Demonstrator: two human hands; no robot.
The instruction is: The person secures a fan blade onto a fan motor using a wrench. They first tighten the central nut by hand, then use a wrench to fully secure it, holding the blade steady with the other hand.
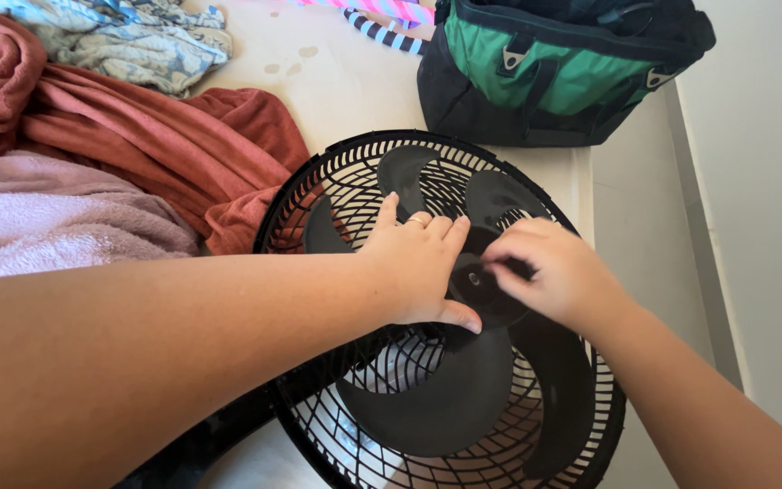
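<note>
Here the black fan blade [463, 380] sits inside its round black grille [319, 181], which lies flat on the pale surface [346, 81] close to the right edge, with rust-red cloth [183, 145] and a pink towel [38, 217] just beside it on the left and a green and black tool bag [554, 72] beyond it. The left hand [418, 263] lies spread and flat across the blade, fingers forward and thumb pressed down near the hub [474, 279]. The right hand [554, 267] is curled at the hub with its fingertips drawn together, apparently pinching something small at the centre, though what exactly it grips cannot be made out. The blade looks like thin moulded plastic: light, fairly stiff, smooth enough to slip, and likely to flex or crack at the vane tips. It would probably handle best when held at the thick hub, and the grille by its outer rim rather than the slender ribs.
</note>
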